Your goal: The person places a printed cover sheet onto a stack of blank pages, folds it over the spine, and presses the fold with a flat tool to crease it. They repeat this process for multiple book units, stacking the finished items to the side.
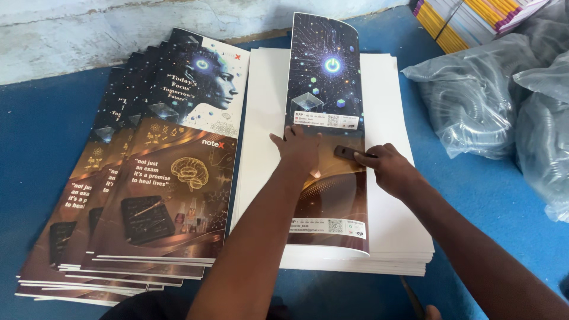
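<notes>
I see a blue floor covering (pixel 47 118) filling most of the view, with a pale wall along the top edge. On it, in the middle, lies a thick stack of white sheets (pixel 391 219), its edges squared up. To its left a fanned pile of printed covers (pixel 148 195) spreads out, dark at the top and brown below, each one stepped a little off the next. At the right sit clear plastic bags (pixel 474 95) holding coiled material, and behind them, in the top right corner, a row of bound books (pixel 468 18) with yellow and purple edges.

On top of the white stack lies one folded printed cover (pixel 326 77), long and narrow, its far end curling up slightly. My left hand (pixel 298 148) rests flat on the middle of this cover, fingers spread and open, gripping nothing, only pressing down. My right hand (pixel 391 169) lies just beside it on the cover's right edge, fingers closed around a small dark tool (pixel 347 153) whose tip touches the cover between the two hands. The cover runs on past both hands, away from me and back toward me.
</notes>
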